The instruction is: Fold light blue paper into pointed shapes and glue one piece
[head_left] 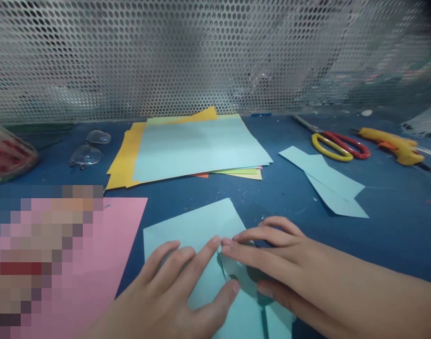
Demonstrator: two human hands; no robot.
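Observation:
A light blue paper sheet (197, 226) lies on the blue table (395, 221) right in front of me. My left hand (173, 292) rests flat on it, fingers spread, index tip at a fold near the sheet's right side. My right hand (272, 259) comes in from the right, its fingers stretched along the same fold and its thumb under a raised flap of the paper. The two index fingertips nearly touch. The sheet's lower part is hidden under both hands.
A stack of coloured sheets (197, 148) lies behind it, with glasses (88, 150) to its left. Blue paper offcuts (328, 183), scissors (337, 143) and a yellow glue gun (395, 146) are at the right. A pink sheet (120, 245) lies left. A perforated metal screen (201, 56) closes the back.

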